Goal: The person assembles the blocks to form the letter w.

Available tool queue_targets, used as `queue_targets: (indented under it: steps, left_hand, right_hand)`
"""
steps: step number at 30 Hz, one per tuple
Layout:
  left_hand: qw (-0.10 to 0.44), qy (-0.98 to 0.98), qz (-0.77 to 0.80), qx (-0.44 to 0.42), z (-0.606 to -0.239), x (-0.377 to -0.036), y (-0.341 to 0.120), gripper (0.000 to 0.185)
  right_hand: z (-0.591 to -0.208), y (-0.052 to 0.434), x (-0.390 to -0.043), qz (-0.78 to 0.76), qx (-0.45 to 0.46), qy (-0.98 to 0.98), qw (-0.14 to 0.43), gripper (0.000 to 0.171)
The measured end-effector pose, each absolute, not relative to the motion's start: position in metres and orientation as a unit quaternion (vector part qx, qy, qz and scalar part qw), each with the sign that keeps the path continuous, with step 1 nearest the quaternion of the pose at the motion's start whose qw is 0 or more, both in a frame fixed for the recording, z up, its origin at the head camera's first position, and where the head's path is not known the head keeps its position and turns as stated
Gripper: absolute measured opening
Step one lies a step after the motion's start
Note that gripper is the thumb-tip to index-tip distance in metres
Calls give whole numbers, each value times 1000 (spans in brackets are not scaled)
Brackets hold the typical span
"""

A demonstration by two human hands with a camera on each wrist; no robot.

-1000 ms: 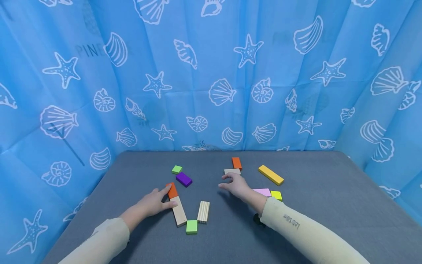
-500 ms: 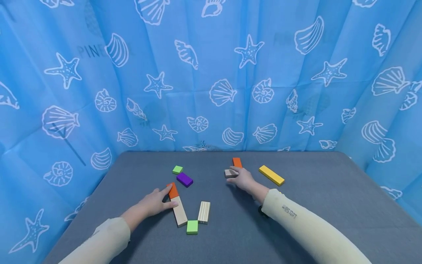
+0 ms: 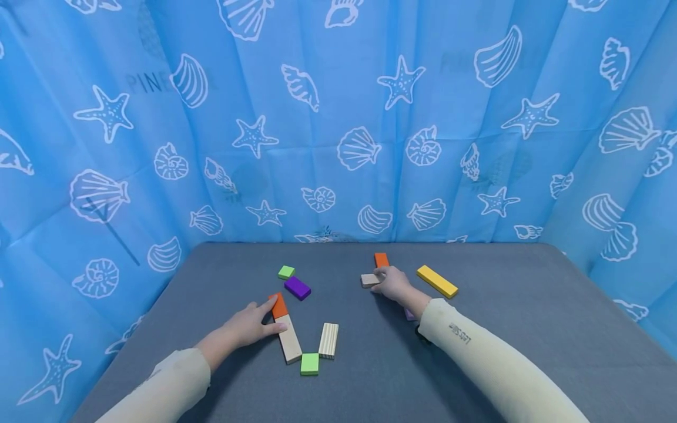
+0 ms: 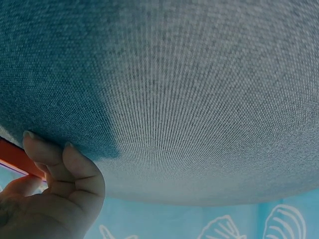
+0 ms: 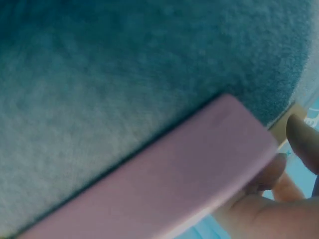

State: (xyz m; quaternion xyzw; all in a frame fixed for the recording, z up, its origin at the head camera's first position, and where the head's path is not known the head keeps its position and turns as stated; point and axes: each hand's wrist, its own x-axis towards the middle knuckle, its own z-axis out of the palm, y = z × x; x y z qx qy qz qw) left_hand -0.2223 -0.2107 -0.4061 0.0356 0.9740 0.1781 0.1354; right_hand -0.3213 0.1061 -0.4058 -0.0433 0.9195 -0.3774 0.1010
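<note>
Right hand [image 3: 392, 284]: fingers curled onto small plain wooden block [image 3: 369, 279], thumb side hidden; grip closed on it, block low at the grey fabric tabletop [image 3: 529, 305], whether lifted or resting cannot be told.
Left hand [image 3: 248, 326]: flat and relaxed, forefinger tip touching orange rectangular block [image 3: 278, 305], nothing held.
Near right hand: second orange block [image 3: 381, 259] just behind the fingers; long yellow bar [image 3: 436, 281] apart to the right; pink flat block [image 5: 164, 184] under the wrist, filling the right wrist view.
Near left hand: long plain wooden plank [image 3: 288, 338] end to end with the orange block; green square block [image 3: 309, 363] at its near end; ribbed wooden block [image 3: 328, 340] beside that.
Further left: purple block [image 3: 297, 288], small green square [image 3: 286, 272].
Handling advice, as judged: pinch wooden block across its short sides, lift straight, avoid nudging orange neighbour; hold left forefinger steady so row keeps alignment.
</note>
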Motion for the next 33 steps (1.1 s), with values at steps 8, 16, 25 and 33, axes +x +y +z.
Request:
queue_targets:
  steps: [8,16,25,33]
  left_hand:
    - [134,974,179,34,-406,-222,-211,87]
    - [136,973,182,33,-408,-222,-211,87]
    - [136,974,178,31,-408,-222,-210,86]
    - [136,974,177,29,-406,-222,-209,86]
  right_hand:
    - [-407,106,-325,-374,-36,921,106,46]
    - [-407,107,-318,-341,-46,934,91,40]
    - [-399,98,-309,-421,-20,901,107,30]
    - [-394,91,-304,-578,-4,806,127,34]
